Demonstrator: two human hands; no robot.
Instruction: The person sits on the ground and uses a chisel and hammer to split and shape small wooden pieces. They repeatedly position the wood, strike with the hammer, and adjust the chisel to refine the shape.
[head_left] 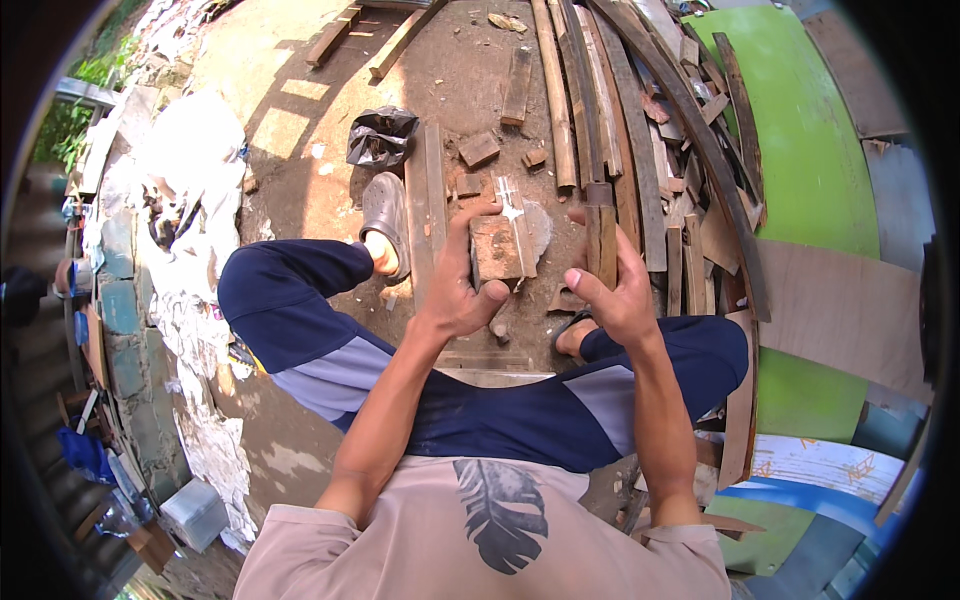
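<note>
Block of rough, reddish-brown wood [497, 248], squarish on its upper face, sits ahead of a seated person, between spread knees and gripped from its left side by the left hand [460, 292]. A narrow, pale wooden strip with white marks [520, 225] runs along the block's right side, its long axis pointing away from the body; whether the two are joined cannot be told. Just to the right, across a small gap, a long, brown wooden bar with a darker far end [601, 240] stretches the same way, nearly parallel to the strip, clasped in the right hand [625, 295]. The hands are apart, each closed on its own piece, the left on the block and the right off to its right. Whether the block rests on the ground is hidden.

Beyond the hands, small brown wood offcuts [479, 150] dot the brown dirt ground [460, 60], near a crumpled black plastic bag [382, 137]. A grey clog [383, 212] shows on the left foot below navy trousers [480, 415]. Long, weathered planks [648, 170] pile up at right beside a bright green panel [800, 110]; crumpled white sheeting [195, 150] covers ground at left.
</note>
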